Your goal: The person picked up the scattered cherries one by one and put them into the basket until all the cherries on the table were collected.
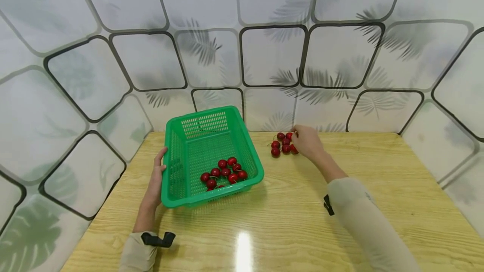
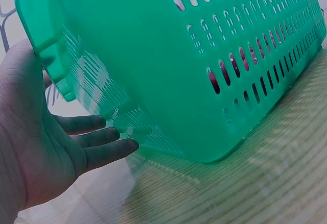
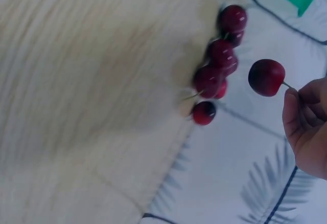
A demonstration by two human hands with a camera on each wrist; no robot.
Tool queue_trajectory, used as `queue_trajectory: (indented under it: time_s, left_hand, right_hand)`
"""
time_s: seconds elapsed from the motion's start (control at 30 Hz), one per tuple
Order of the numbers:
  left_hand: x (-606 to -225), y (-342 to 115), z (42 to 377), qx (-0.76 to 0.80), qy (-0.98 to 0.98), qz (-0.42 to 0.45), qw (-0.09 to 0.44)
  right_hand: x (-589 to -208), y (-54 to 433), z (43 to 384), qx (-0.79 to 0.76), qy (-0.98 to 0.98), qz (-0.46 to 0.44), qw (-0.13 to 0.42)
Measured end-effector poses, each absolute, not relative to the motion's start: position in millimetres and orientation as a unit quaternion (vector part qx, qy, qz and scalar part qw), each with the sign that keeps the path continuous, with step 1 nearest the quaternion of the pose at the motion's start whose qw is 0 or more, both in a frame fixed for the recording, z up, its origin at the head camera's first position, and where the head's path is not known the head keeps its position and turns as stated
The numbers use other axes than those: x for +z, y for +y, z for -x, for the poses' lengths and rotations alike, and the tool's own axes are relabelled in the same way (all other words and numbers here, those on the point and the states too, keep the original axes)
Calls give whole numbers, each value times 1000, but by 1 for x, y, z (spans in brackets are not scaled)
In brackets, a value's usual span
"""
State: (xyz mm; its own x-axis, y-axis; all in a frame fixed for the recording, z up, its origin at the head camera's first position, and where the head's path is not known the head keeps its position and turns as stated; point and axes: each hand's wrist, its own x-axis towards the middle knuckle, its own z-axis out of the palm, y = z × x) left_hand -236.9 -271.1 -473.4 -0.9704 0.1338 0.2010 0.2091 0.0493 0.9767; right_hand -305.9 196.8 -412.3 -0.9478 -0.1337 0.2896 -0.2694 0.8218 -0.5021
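- Head view: we see the left hand (image 1: pixel 154 181) at eight o'clock of the green basket (image 1: pixel 204 197), gripping its side rim, the forearm running back toward half past six.
- From the left wrist, we find three fingers (image 2: pixel 110 152) reaching out nearly straight along the basket's outer wall; the thumb is mostly hidden by the rim, so its exact contact seems hard to judge.
- The right hand (image 1: pixel 308 141) is near three o'clock of the basket, its forearm trailing toward half past four.
- In the right wrist view, we see that hand pinching a cherry (image 3: pixel 266 77) by its stem (image 3: pixel 287 84); the fruit sits at ten o'clock of the fingertips.
- We see loose cherries (image 1: pixel 285 149) on the table (image 1: pixel 302 221) beside the right hand, and more cherries (image 1: pixel 225 172) inside the basket, toward five o'clock.
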Motion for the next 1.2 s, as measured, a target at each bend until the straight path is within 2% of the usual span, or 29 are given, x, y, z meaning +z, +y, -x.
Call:
queue_trajectory:
  time_s: [0.3, 0.5, 0.9, 1.2]
  left_hand:
    - [-471, -270, 236, -678, -727, 102, 22]
    - [-471, -269, 236, -681, -725, 99, 19]
    - [-470, -271, 236, -680, -727, 90, 16]
    - [-464, -271, 236, -673, -737, 68, -7]
  right_hand:
    - [-385, 153, 294, 322, -893, -176, 262]
    - [-376, 127, 285, 346, -854, -230, 313]
    - [-372, 75, 269, 374, -811, -307, 329]
    - [-380, 35, 257, 378, -814, -338, 284]
